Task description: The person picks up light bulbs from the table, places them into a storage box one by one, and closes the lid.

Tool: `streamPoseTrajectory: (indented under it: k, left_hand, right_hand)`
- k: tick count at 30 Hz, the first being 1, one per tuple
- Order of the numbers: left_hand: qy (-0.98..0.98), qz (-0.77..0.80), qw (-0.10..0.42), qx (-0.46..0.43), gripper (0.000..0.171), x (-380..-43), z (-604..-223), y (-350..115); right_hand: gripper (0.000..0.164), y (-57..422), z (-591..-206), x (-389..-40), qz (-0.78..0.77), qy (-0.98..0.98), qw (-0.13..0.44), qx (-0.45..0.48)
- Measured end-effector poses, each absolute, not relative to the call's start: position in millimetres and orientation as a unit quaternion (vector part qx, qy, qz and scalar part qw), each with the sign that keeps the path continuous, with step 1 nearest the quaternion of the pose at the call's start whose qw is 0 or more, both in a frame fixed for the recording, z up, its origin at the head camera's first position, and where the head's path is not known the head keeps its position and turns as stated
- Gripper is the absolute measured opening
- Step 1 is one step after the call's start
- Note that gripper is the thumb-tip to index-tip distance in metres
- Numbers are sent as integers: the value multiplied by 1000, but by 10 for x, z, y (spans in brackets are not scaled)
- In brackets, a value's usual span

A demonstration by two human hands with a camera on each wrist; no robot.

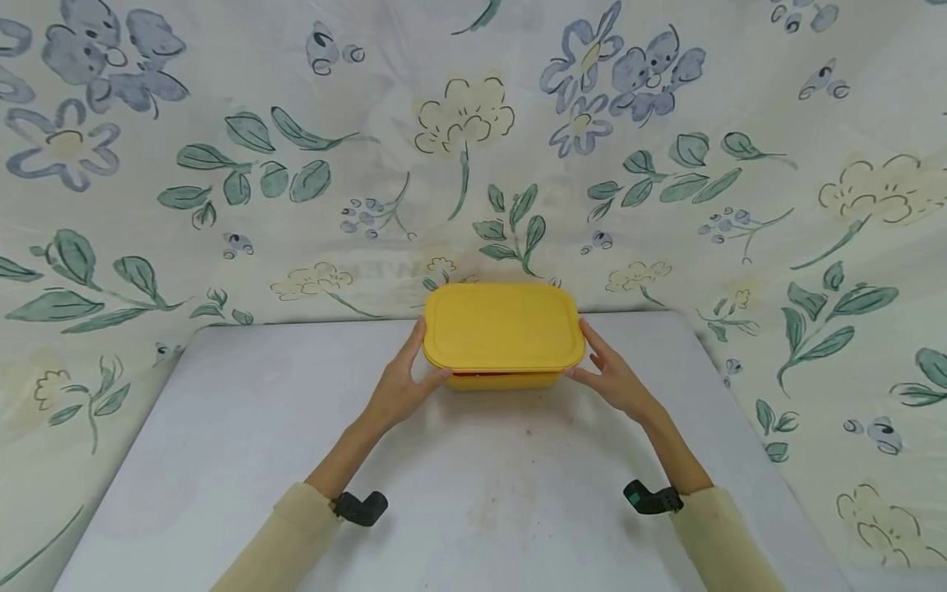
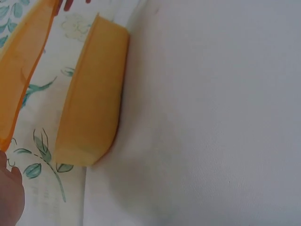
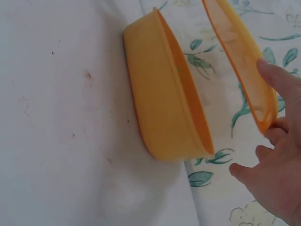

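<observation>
A yellow plastic lid (image 1: 505, 327) is held level by its two short ends. My left hand (image 1: 400, 386) grips the left end, and my right hand (image 1: 616, 380) grips the right end, thumbs toward the near edge. Below the lid stands a yellow rectangular box (image 1: 505, 381) on the table. Both wrist views show a gap between the lid (image 3: 244, 61) and the rim of the box (image 3: 162, 94). Something red shows in the narrow gap under the lid's near edge in the head view; most of the box's inside is hidden.
The white table (image 1: 296, 395) carries small brownish specks and stains in front of the box. A floral cloth (image 1: 459, 164) hangs behind the table's far edge and shows along both sides. The box stands close to that far edge.
</observation>
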State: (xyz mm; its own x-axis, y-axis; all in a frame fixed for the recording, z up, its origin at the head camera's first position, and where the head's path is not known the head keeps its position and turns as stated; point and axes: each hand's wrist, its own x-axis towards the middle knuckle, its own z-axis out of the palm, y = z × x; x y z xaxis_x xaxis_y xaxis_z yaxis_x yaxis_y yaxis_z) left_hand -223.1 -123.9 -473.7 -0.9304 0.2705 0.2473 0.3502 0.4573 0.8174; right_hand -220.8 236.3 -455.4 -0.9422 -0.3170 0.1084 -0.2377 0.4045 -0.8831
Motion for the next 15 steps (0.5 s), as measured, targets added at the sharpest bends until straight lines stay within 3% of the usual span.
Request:
streamPoseTrajectory:
  k: [8, 15]
  left_hand:
    - [-854, -484, 30, -187, 97, -2284, -4802, -1223]
    - [-859, -480, 22, -176, 99, -2350, -4914, -1213]
  right_hand:
    - [84, 2303, -4466, -2200, -531, 831, 59, -153]
    - [87, 2383, -4790, -2406, -537, 830, 72, -131]
